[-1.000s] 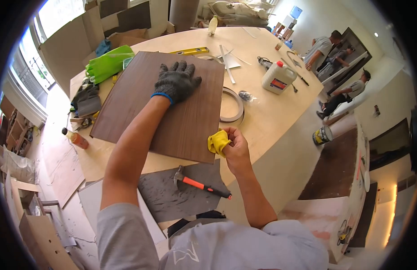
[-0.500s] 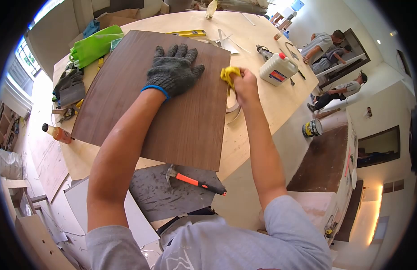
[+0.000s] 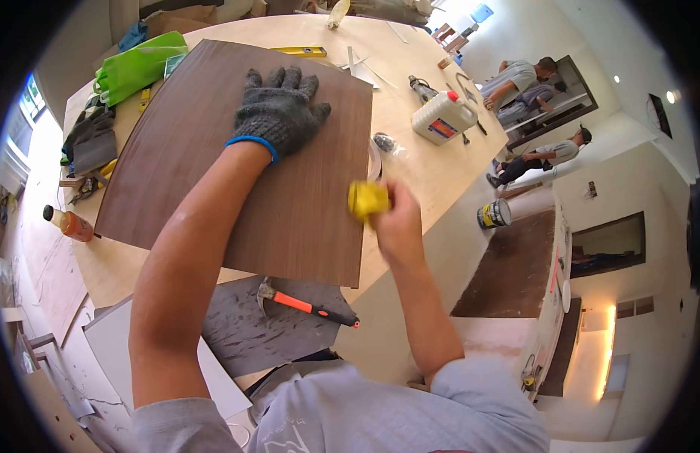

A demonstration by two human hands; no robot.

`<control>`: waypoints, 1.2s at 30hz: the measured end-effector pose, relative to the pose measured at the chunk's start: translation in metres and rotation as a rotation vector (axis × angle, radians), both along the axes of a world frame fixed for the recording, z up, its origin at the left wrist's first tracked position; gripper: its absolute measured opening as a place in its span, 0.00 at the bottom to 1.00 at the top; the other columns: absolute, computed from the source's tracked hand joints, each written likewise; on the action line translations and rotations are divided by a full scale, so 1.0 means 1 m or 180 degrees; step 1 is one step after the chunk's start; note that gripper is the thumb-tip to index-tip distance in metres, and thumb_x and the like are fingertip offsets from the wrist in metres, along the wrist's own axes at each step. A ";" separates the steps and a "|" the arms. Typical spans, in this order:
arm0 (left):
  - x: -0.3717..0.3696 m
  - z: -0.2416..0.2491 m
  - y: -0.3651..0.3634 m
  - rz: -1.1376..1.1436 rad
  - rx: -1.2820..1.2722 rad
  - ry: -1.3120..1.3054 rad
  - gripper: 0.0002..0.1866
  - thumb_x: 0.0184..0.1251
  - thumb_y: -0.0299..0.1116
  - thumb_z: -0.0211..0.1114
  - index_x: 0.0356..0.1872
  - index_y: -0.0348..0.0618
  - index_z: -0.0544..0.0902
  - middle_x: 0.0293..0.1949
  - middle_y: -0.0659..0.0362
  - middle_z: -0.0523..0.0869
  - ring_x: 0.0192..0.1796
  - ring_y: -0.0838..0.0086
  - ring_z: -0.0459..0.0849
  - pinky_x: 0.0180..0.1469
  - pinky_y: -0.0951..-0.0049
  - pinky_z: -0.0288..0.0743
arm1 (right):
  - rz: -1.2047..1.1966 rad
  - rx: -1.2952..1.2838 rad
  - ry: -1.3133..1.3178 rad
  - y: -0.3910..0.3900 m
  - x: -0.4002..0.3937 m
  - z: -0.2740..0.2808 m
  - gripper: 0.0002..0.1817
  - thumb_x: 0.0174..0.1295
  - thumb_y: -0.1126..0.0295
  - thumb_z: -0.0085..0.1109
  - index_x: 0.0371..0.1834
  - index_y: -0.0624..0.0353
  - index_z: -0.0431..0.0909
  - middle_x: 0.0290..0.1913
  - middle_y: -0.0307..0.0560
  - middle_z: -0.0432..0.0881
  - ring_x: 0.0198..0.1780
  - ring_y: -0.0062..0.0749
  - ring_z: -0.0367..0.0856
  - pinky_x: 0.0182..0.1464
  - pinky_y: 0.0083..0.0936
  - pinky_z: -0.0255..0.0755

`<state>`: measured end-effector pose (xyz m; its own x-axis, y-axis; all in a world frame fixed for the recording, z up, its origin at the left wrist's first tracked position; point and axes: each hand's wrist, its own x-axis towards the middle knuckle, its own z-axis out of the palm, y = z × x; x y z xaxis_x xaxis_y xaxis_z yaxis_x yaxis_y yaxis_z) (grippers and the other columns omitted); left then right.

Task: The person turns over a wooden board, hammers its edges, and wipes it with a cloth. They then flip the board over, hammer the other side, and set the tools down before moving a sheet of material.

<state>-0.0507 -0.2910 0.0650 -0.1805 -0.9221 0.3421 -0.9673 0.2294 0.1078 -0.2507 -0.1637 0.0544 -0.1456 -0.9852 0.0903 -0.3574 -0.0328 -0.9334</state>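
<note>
A brown wood-grain panel (image 3: 297,219) lies on the pale worktable. My left hand (image 3: 278,113), in a dark grey knit glove with a blue cuff, rests flat on its upper part with the fingers spread. Bare and closed, my right hand (image 3: 397,219) grips a crumpled yellow cloth (image 3: 367,200) at the panel's right edge; motion blurs the cloth a little. Beyond that edge a curled strip (image 3: 375,160) shows in part, beside a small dark object in clear plastic (image 3: 387,143).
A hammer (image 3: 304,305) lies on a dark sheet near my body. A white jug (image 3: 444,117) stands right, a glue-like bottle (image 3: 69,223) left. A green bag (image 3: 138,68) and yellow level (image 3: 298,51) are at the back. Several people (image 3: 516,83) are across the room.
My right hand has drawn the yellow cloth down along the panel's right edge, toward me. My left hand stays flat on the panel. The view has shifted slightly.
</note>
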 end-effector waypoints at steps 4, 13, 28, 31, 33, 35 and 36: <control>0.002 -0.001 0.003 -0.0035 -0.0042 0.0091 0.31 0.73 0.54 0.46 0.69 0.47 0.70 0.72 0.47 0.67 0.75 0.56 0.63 0.74 0.42 0.46 | 0.0329 0.0216 -0.0928 0.035 -0.005 -0.013 0.09 0.63 0.79 0.61 0.43 0.61 0.72 0.39 0.38 0.79 0.42 0.19 0.79 0.46 0.20 0.76; 0.002 0.001 0.002 -0.0074 0.0008 -0.0006 0.31 0.73 0.54 0.46 0.70 0.47 0.69 0.72 0.47 0.67 0.75 0.55 0.62 0.75 0.43 0.46 | -0.0129 -0.0197 -0.0199 -0.210 -0.018 -0.010 0.13 0.59 0.80 0.61 0.47 0.72 0.78 0.41 0.51 0.85 0.38 0.29 0.85 0.40 0.24 0.81; -0.005 0.009 -0.005 -0.0236 0.0231 -0.0312 0.30 0.74 0.54 0.45 0.70 0.49 0.69 0.73 0.46 0.66 0.76 0.51 0.60 0.75 0.45 0.46 | 0.0202 0.0401 -0.2105 -0.249 -0.022 -0.047 0.11 0.65 0.75 0.59 0.47 0.70 0.78 0.42 0.51 0.84 0.36 0.35 0.87 0.36 0.32 0.86; 0.001 -0.001 -0.012 -0.0330 0.0156 -0.0530 0.30 0.76 0.53 0.44 0.71 0.50 0.68 0.74 0.47 0.65 0.76 0.52 0.59 0.76 0.46 0.46 | 0.0283 0.0705 -0.2388 -0.233 -0.029 -0.045 0.13 0.62 0.74 0.64 0.47 0.69 0.79 0.41 0.49 0.85 0.35 0.32 0.86 0.35 0.29 0.85; 0.005 -0.005 -0.016 -0.0417 0.0117 -0.0590 0.29 0.76 0.53 0.44 0.72 0.50 0.68 0.74 0.48 0.65 0.77 0.52 0.58 0.76 0.46 0.46 | 0.0317 0.0529 -0.2301 -0.226 -0.033 -0.041 0.12 0.61 0.74 0.65 0.46 0.69 0.79 0.40 0.48 0.85 0.34 0.31 0.86 0.35 0.28 0.84; 0.010 -0.008 -0.019 -0.0444 0.0127 -0.0566 0.29 0.76 0.53 0.44 0.72 0.51 0.68 0.74 0.48 0.64 0.77 0.52 0.58 0.76 0.46 0.45 | 0.0176 0.0390 -0.2362 -0.223 -0.029 -0.044 0.10 0.61 0.78 0.61 0.45 0.69 0.80 0.38 0.48 0.85 0.33 0.31 0.86 0.33 0.26 0.83; 0.012 -0.010 -0.020 -0.0482 0.0131 -0.0559 0.30 0.76 0.53 0.44 0.72 0.51 0.68 0.74 0.48 0.64 0.77 0.52 0.58 0.76 0.46 0.45 | -0.0102 0.0147 -0.2500 -0.234 -0.028 -0.054 0.08 0.59 0.79 0.60 0.42 0.69 0.81 0.35 0.48 0.85 0.31 0.32 0.86 0.31 0.26 0.82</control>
<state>-0.0383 -0.3114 0.0555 -0.3713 -0.8925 0.2560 -0.9270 0.3722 -0.0469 -0.2782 -0.3980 0.0003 -0.1783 -0.9797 -0.0916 0.4072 0.0113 -0.9133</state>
